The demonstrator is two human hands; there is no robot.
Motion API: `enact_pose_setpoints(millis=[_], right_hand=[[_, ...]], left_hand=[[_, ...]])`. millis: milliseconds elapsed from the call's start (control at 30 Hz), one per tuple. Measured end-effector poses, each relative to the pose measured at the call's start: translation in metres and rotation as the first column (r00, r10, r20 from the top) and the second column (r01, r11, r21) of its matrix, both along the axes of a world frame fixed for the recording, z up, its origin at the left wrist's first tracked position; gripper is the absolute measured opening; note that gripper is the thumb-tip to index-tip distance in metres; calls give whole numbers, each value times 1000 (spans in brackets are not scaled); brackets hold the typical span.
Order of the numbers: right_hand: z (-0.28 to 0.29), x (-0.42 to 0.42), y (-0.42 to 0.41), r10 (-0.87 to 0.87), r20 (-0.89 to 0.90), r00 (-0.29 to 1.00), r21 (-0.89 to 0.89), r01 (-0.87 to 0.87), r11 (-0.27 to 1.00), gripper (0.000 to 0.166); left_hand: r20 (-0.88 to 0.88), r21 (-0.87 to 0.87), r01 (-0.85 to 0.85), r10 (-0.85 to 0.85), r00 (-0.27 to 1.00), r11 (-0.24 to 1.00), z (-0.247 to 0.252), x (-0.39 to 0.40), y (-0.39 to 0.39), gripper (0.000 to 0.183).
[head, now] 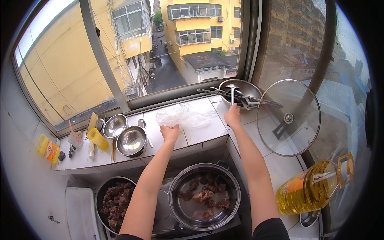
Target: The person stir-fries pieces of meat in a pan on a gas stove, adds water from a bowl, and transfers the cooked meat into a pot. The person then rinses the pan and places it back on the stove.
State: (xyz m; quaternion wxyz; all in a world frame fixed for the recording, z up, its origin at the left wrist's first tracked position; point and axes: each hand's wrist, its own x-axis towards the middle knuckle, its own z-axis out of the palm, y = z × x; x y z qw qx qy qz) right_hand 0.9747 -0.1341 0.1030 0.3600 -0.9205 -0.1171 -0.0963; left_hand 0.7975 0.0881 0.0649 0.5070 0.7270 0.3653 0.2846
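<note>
My left hand (170,132) is at the near edge of a crumpled clear plastic bag (180,114) on the white tiled ledge, its fingertips on the film; whether they pinch it is unclear. My right hand (233,116) is closed around the handle of a metal ladle (232,93), whose head rests over a steel bowl (254,87) of utensils. Below and between my forearms, a large steel pot (173,207) on the stove holds liquid and chunks of dark cooked meat (204,195). Left of my left forearm, a pan (100,207) is filled with more meat pieces (115,201).
A glass lid (270,135) leans at the right, above a large bottle of cooking oil (309,186). Steel bowls (131,140), a spoon (142,123), chopsticks (113,151) and a yellow cup (98,139) stand on the ledge at left. A window frame (168,93) runs behind.
</note>
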Motion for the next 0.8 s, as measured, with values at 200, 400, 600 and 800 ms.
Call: enact_pose_setpoints(millis=[200, 400, 600, 800], right_hand=[[6, -59, -13, 136, 401, 906, 287, -266, 920, 50], [81, -212, -42, 619, -198, 760, 719, -317, 619, 37], [69, -330, -25, 794, -331, 511, 721, -406, 562, 37], [55, -410, -25, 854, -426, 299, 719, -462, 520, 36]], left_hand=[[-235, 33, 372, -354, 905, 928, 86, -148, -21, 66], [-811, -64, 427, -297, 505, 902, 204, -395, -76, 43], [-859, -285, -29, -242, 451, 958, 86, -555, -158, 59], [-1, -912, -154, 373, 928, 380, -23, -567, -172, 21]])
